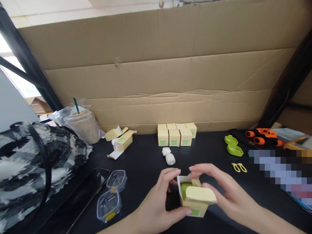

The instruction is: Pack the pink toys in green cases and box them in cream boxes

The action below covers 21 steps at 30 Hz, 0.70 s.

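Note:
A small pale-yellow cardboard box with a green label stands with its top flaps raised at the front centre. Inside it shows a green object, mostly hidden by the box and flaps. My left hand is wrapped around the box's left side, thumb on the front face. On the right, my right hand curls over the top, its fingertips at the back edge and the side flap. Just beyond lie two rounded white pieces, end to end.
Several closed yellow boxes stand in rows at the back. Opened boxes lie left of them. Clear plastic containers, a black phone-like slab and a bagged drink are left; green shells and yellow loops are right.

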Available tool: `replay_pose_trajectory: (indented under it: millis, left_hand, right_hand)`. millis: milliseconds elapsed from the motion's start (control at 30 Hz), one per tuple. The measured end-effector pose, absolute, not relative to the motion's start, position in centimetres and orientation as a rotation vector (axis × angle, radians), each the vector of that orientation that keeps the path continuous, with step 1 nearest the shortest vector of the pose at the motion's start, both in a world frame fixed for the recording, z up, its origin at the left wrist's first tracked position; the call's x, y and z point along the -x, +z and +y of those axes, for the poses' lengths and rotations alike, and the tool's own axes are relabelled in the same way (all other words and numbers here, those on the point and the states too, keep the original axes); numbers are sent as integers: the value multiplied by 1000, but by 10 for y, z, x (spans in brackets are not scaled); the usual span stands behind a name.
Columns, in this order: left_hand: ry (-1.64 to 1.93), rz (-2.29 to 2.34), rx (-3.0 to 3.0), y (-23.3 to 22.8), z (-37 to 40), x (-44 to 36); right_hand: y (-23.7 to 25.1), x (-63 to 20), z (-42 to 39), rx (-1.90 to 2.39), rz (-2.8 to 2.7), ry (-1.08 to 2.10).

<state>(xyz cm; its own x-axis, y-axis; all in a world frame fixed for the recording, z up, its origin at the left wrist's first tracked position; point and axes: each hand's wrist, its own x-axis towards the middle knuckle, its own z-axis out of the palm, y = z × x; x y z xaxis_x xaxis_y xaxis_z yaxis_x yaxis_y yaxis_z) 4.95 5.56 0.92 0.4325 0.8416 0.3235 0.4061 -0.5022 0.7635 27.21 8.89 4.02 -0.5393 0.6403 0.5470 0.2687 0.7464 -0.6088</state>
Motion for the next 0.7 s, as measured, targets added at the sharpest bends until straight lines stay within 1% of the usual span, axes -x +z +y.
replay_pose_trajectory:
  millis: [167,300,400,467,700]
  left_hand:
    - [907,1057,-2145,14,56,-47]
    - [818,1015,-2145,18,57,-49]
    - [787,1004,-2089,22,57,-51]
    - [797,1000,-2050,26,56,-52]
    - [803,921,-1880,27,57,-51]
  right_hand:
    - [45,-278,92,590,-2171,506]
    - [54,-284,90,535,-2374,357]
    - [55,-286,90,573,-2449,311]
    - [53,-285,91,621,-2428,364]
    - [44,-273,96,677,-2191,794]
